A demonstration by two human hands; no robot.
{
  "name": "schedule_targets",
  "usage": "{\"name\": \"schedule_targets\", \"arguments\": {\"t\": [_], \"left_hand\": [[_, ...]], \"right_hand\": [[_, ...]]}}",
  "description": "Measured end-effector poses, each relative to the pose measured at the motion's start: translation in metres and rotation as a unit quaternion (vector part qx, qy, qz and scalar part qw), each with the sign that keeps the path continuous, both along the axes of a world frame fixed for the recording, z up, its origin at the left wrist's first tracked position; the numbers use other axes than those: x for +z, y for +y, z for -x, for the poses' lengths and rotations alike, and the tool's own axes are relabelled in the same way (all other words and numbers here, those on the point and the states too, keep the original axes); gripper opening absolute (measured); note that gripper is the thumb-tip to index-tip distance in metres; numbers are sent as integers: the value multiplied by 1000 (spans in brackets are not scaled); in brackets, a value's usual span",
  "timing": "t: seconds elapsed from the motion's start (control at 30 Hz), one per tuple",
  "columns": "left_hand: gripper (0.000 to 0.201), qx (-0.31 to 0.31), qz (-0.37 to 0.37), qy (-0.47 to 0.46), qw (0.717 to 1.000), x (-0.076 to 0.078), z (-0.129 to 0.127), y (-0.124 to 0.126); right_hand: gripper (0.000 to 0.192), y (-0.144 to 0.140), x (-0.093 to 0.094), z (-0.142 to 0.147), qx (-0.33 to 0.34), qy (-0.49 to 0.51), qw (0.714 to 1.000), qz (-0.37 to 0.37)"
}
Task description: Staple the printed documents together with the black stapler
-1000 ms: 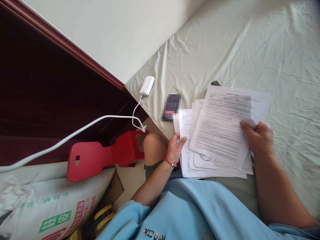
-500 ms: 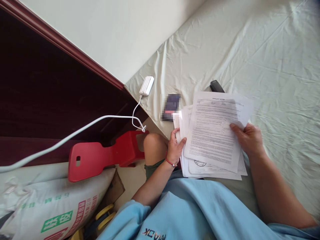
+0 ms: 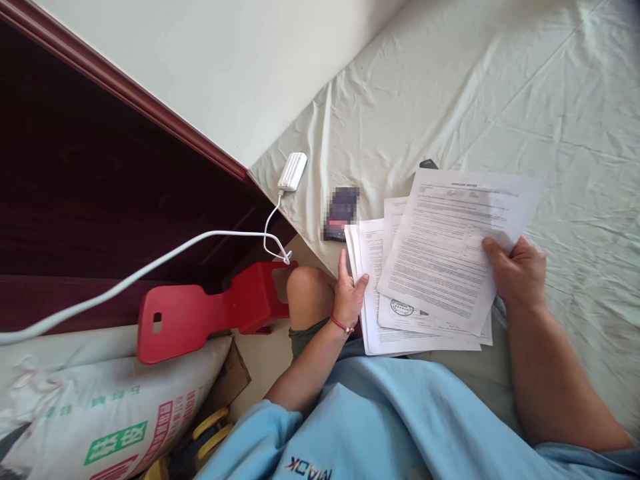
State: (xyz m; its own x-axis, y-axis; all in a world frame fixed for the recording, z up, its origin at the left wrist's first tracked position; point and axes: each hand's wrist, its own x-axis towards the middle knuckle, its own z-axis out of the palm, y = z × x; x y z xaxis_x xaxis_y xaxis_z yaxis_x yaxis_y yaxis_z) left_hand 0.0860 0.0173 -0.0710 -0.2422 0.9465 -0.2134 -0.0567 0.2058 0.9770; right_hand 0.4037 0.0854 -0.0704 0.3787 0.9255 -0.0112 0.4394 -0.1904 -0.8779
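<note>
My left hand [image 3: 349, 293] is closed on the left edge of a stack of printed papers [image 3: 371, 327], thumb on top. Over to the right, my right hand [image 3: 517, 270] pinches the right side of the top printed sheet [image 3: 440, 247]. That sheet is fanned out from the stack and covers part of the papers beneath. Between them shows a page with a round black stamp [image 3: 401, 307]. Behind the top sheet, only the end of a black object [image 3: 429, 164] peeks out. A dark phone, partly pixelated [image 3: 341, 213], lies beyond my left hand.
A white charger-like block [image 3: 293, 172] with a white cable [image 3: 200, 237] sits at the corner of the pale bedsheet [image 3: 450, 87]. On the left are a red plastic chair [image 3: 175, 320], a printed white sack [image 3: 115, 407] and a dark wooden panel [image 3: 115, 160].
My right hand has moved right, drawing the top sheet and others across from the stack. More of the black object behind is now covered. My left hand stays almost in place.
</note>
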Motion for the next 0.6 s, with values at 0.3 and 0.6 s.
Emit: {"name": "schedule_targets", "arguments": {"t": [0.3,0.6], "left_hand": [[52,-15,29,-39,999,0,0,1],[41,-8,24,-46,999,2,-3,1]], "right_hand": [[31,-3,3,4,43,93,995,10],[30,-6,3,14,100,98,990,14]]}}
